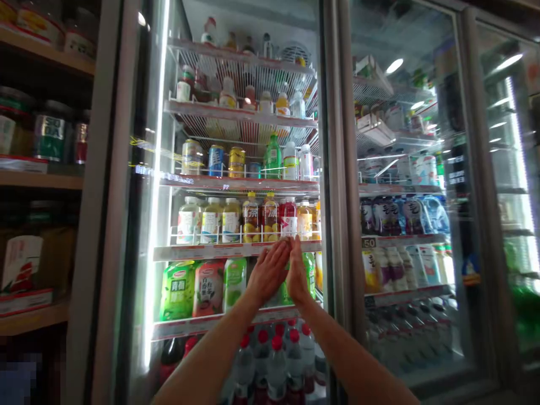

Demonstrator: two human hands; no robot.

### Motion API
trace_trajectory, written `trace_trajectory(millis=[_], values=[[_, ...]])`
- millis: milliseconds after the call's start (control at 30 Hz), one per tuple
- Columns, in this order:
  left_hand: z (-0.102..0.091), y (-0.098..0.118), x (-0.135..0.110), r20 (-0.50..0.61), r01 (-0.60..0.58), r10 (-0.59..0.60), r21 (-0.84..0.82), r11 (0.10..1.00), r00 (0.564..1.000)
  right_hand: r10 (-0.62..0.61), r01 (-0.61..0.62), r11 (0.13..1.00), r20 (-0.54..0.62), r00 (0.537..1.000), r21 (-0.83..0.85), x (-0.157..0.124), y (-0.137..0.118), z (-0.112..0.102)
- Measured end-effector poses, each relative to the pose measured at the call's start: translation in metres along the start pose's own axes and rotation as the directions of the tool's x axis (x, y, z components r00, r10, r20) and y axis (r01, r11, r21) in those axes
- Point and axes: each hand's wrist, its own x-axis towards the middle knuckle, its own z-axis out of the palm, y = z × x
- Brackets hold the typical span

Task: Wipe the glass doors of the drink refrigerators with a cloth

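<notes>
My left hand (269,270) and my right hand (298,273) are raised before a lit drinks cooler, their fingertips meeting like a peak. The fingers of both are stretched out flat, and no item shows in either. Just past the fingertips, on a white wire shelf (219,251), stand a bottle with red drink (288,216) and a bottle with yellow drink (304,220). Behind the hands, green packs on the shelf below are partly hidden. Whether a glass door lies between hands and drinks, I cannot tell.
Large jugs, one green (179,292) and one red (208,288), fill the lower shelf. Red-capped bottles (276,360) stand beneath. A metal door frame (343,197) rises at the right, with more glass-fronted coolers beyond. Wooden shelves (37,180) with jars and drinks are at the left.
</notes>
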Motion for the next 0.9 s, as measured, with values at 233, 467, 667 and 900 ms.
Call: trace_trajectory(millis=[233,467,667,900], values=[[-0.017,-0.041,-0.022,0.005,-0.109,0.109,0.08,0.991,0.994,-0.322,0.254,0.833,-0.058,0.945,-0.491,0.023,0.01,-0.036],[-0.042,-0.123,-0.059,-0.209,0.223,-0.195,0.124,0.967,0.958,-0.372,0.419,0.48,0.254,0.893,-0.771,0.019,0.034,-0.046],[-0.012,-0.059,-0.023,-0.162,0.102,-0.091,0.06,0.993,0.983,-0.345,0.443,0.384,0.319,0.883,-0.81,0.01,0.048,-0.043],[-0.041,-0.113,-0.052,-0.05,0.254,-0.25,0.084,0.964,0.967,-0.336,0.483,0.361,0.372,0.865,-0.798,0.013,0.05,-0.053]])
